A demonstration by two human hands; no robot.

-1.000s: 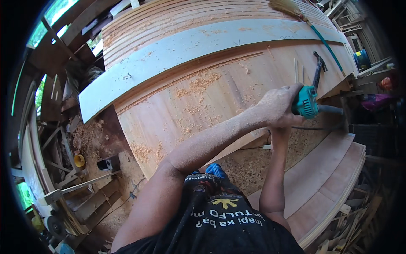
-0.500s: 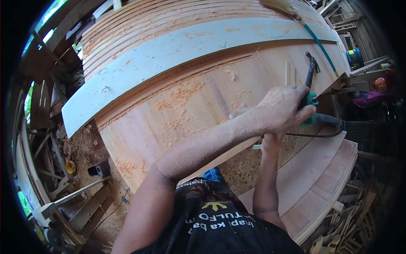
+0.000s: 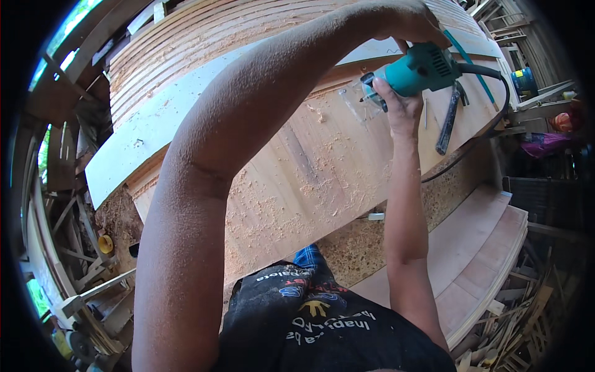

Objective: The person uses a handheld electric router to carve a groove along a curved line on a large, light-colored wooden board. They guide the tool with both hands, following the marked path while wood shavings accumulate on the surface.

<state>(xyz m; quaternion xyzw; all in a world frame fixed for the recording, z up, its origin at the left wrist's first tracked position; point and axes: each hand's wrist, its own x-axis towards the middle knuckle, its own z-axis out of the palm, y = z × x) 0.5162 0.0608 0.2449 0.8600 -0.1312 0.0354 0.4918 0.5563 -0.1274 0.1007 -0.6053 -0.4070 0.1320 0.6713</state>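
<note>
A teal trim router [image 3: 418,69] with a clear plastic base is held up over the pale wooden panel [image 3: 291,204], tilted on its side. My right hand [image 3: 404,111] grips its lower end near the collar, thumb across the body. Reaching across from the left, my left hand [image 3: 415,25] is closed on the router's far side; some of its fingers are hidden. A black cord [image 3: 483,70] runs from the tool's back end. Just right of my right hand, a dark-handled hammer [image 3: 447,124] lies on the panel.
Sawdust and shavings [image 3: 266,229] are scattered over the panel. A long white strip [image 3: 130,149] lies along its far side, with stacked slats [image 3: 204,49] beyond. Curved plywood sheets [image 3: 477,260] are at lower right, beside scrap wood [image 3: 514,328]. A green stick [image 3: 477,74] lies at right.
Both hands have moved up and away from me with the router, lifting it into plain view. My left arm now reaches much farther across. The hammer's handle is now uncovered.
</note>
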